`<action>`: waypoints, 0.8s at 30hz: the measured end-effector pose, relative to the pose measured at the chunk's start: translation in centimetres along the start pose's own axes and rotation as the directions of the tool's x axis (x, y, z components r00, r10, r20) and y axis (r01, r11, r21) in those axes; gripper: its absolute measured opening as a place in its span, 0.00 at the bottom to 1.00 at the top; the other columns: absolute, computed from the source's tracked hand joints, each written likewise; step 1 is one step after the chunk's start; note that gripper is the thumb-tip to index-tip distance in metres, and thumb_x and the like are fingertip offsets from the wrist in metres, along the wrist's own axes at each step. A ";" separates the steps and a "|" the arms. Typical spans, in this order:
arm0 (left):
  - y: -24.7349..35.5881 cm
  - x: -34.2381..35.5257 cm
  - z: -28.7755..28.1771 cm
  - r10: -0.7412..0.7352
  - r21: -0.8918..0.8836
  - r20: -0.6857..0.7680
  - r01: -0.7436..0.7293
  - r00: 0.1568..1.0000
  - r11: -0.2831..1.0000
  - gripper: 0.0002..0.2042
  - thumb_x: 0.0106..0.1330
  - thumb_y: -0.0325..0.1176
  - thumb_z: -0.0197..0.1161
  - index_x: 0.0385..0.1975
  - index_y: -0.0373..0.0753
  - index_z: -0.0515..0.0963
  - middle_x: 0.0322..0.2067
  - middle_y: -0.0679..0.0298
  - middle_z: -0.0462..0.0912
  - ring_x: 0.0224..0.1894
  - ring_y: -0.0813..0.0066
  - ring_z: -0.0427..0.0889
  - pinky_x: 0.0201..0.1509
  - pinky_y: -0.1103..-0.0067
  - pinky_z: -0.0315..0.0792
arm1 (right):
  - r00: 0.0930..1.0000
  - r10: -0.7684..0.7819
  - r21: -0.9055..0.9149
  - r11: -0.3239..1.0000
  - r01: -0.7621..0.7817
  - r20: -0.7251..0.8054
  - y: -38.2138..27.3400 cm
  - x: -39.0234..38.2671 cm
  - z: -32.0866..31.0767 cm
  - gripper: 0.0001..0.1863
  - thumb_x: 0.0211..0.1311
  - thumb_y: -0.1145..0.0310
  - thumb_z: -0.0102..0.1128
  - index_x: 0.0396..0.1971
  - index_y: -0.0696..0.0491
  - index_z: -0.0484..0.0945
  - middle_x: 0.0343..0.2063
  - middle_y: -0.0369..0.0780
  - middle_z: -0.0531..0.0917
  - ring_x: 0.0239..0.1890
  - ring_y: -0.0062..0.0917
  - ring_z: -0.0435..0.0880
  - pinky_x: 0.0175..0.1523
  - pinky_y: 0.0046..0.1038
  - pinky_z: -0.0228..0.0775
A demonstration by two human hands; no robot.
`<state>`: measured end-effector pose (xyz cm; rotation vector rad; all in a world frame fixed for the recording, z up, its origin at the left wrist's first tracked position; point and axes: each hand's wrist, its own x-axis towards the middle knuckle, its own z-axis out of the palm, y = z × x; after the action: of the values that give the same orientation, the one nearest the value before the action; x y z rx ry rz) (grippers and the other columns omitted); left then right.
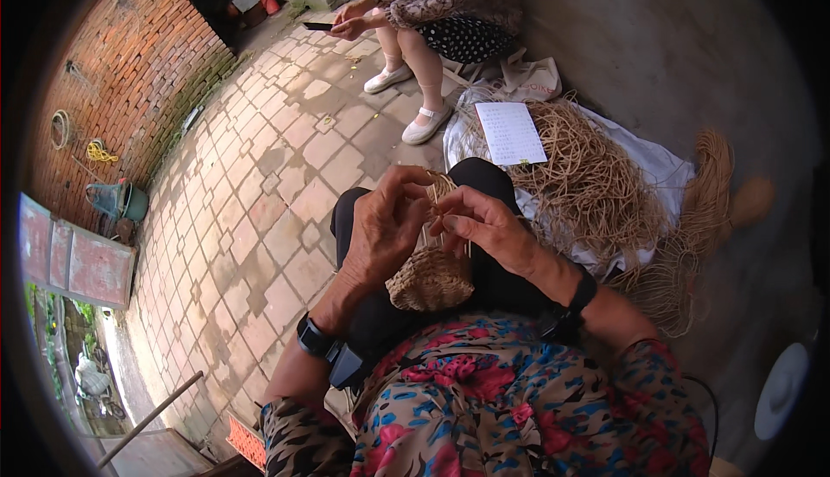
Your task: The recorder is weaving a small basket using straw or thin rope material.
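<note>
A small woven tan basket [430,283] rests in my lap between black-clad legs, its strands rising between my hands. My left hand [387,222] has its fingers bent and closed on the upper strands at the basket's left. My right hand [494,228] pinches the strands from the right, its fingertips close to the left hand's. The fingertips partly hide the strands. To the right, a heap of tan cord [596,187] lies on a white sheet, with a printed paper [510,134] on top.
A seated person [424,36] holds a phone [318,26] ahead. Paving [259,174] runs to a brick wall [138,53] at left with a green bucket [131,203]. Cord bundles [709,170] lie right; a pole [149,418] slants at lower left.
</note>
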<state>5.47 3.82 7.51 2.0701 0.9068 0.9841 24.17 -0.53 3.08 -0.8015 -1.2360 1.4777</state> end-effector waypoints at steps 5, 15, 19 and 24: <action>0.1 -1.2 -2.1 -0.104 -0.106 0.055 0.110 0.993 0.988 0.17 0.60 0.22 0.58 0.50 0.38 0.68 0.26 0.62 0.82 0.25 0.80 0.79 0.31 0.81 0.73 | 0.988 -0.046 -0.493 0.870 -0.033 -0.147 -1.5 -0.3 0.4 0.04 0.61 0.73 0.57 0.30 0.57 0.77 0.26 0.34 0.82 0.24 0.15 0.78 0.30 0.20 0.70; -2.0 -1.8 -0.2 -0.188 0.396 0.255 0.075 0.949 0.915 0.24 0.53 0.25 0.56 0.54 0.46 0.69 0.31 0.56 0.84 0.32 0.54 0.84 0.36 0.67 0.77 | 0.932 -0.345 -0.895 0.373 0.244 0.110 0.7 1.1 1.7 0.06 0.47 0.75 0.63 0.25 0.54 0.74 0.28 0.40 0.73 0.30 0.35 0.79 0.33 0.36 0.71; -1.1 -1.9 -1.4 0.098 0.257 0.078 -0.115 0.992 0.960 0.17 0.54 0.22 0.56 0.45 0.44 0.73 0.21 0.56 0.79 0.25 0.55 0.81 0.28 0.67 0.74 | 0.909 -0.368 -0.873 0.358 0.330 0.193 0.1 1.2 2.0 0.06 0.48 0.76 0.63 0.27 0.55 0.75 0.29 0.40 0.74 0.29 0.35 0.80 0.32 0.34 0.72; 0.0 -4.3 -6.9 -0.115 0.014 -0.241 0.122 0.964 0.992 0.14 0.54 0.17 0.54 0.40 0.38 0.72 0.23 0.64 0.79 0.21 0.80 0.75 0.25 0.81 0.69 | 0.964 -0.262 -0.773 0.604 0.193 0.037 -2.2 2.0 2.9 0.11 0.55 0.77 0.62 0.39 0.58 0.77 0.28 0.36 0.76 0.25 0.16 0.75 0.30 0.21 0.67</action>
<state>-2.22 2.18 9.38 1.9226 1.1599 1.1796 21.61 0.44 6.15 -1.1878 -1.8678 0.6344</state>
